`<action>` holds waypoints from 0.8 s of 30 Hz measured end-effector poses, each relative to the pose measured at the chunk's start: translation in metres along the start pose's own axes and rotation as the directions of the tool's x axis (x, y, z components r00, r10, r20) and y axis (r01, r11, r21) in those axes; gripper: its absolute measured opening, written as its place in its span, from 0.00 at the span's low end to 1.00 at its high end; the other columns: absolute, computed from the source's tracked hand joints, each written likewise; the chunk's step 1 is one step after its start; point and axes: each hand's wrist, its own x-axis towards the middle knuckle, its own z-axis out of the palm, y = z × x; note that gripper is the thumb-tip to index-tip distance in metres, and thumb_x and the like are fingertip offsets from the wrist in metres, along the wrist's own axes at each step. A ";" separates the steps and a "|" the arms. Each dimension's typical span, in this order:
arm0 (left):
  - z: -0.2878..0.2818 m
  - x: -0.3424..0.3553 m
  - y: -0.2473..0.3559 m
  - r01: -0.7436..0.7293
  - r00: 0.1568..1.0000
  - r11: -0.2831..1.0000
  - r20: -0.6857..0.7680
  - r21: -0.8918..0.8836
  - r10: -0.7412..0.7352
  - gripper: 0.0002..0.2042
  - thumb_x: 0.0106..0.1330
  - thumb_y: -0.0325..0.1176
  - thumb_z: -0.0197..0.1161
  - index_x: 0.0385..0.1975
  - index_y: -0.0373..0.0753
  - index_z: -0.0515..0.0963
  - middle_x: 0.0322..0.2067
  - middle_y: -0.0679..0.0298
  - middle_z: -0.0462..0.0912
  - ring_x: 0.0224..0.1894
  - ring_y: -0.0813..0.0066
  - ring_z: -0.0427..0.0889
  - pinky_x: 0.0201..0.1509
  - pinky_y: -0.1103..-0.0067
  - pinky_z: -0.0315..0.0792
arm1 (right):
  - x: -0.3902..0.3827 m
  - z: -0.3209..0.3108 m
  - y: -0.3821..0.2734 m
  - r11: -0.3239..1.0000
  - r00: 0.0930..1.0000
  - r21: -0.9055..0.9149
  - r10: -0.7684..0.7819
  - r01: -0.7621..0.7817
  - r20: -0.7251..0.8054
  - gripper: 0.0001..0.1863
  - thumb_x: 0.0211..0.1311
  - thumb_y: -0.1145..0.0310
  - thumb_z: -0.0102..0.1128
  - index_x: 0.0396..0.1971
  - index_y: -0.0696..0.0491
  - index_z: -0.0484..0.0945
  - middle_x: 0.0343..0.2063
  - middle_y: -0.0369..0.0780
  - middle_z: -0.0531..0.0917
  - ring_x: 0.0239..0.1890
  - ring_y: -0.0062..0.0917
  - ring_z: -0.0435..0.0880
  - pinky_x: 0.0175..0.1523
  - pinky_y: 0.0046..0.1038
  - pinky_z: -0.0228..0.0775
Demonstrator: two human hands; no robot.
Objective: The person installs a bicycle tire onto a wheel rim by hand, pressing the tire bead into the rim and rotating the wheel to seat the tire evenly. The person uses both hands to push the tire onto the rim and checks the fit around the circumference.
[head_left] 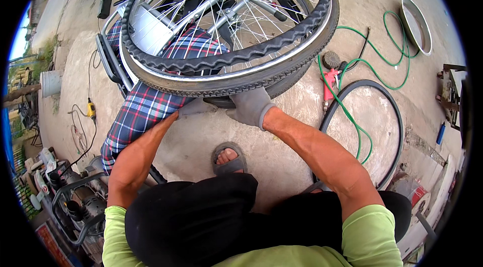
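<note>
A wheelchair lies tipped on its side before me, its spoked wheel uppermost, with a black wavy handrim and a treaded tyre. Its blue-and-red plaid fabric reaches down beside my left forearm. My right hand, in a grey glove, is at the near edge of the tyre; the fingers curl up beneath it and the thumb points left. Beside it, my left hand, gloved the same way, goes under the tyre, and its fingers are mostly hidden. A second dark tyre shows below the upper wheel.
To the right lie a loose black tyre, a green hose, a red air gun and a metal rim. A machine with a black tubular frame stands at lower left. A yellow tool with a cord lies at left.
</note>
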 end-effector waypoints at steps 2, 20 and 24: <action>0.001 0.002 0.015 -0.023 0.998 0.993 0.052 -0.114 0.029 0.29 0.57 0.42 0.73 0.57 0.36 0.76 0.54 0.55 0.80 0.53 0.72 0.78 0.61 0.74 0.69 | -0.005 0.005 0.005 0.998 0.983 0.052 -0.028 0.038 -0.183 0.23 0.50 0.55 0.67 0.42 0.56 0.83 0.40 0.48 0.84 0.47 0.44 0.82 0.52 0.42 0.72; 0.005 -0.029 0.074 -0.263 0.964 0.964 -0.040 -0.031 0.262 0.21 0.70 0.42 0.56 0.58 0.38 0.76 0.52 0.56 0.83 0.54 0.67 0.79 0.59 0.74 0.69 | -0.065 -0.008 0.140 -0.153 0.643 0.962 0.719 -0.227 0.266 0.23 0.71 0.54 0.56 0.59 0.52 0.70 0.46 0.36 0.82 0.44 0.23 0.82 0.52 0.34 0.76; -0.002 -0.029 0.151 -0.115 0.993 0.986 -0.017 -0.120 0.114 0.32 0.67 0.53 0.60 0.63 0.34 0.70 0.58 0.47 0.77 0.58 0.64 0.76 0.66 0.72 0.64 | -0.059 -0.044 0.171 -0.002 0.690 0.980 0.709 -0.201 0.143 0.27 0.73 0.49 0.52 0.62 0.52 0.69 0.45 0.34 0.80 0.44 0.21 0.79 0.51 0.30 0.75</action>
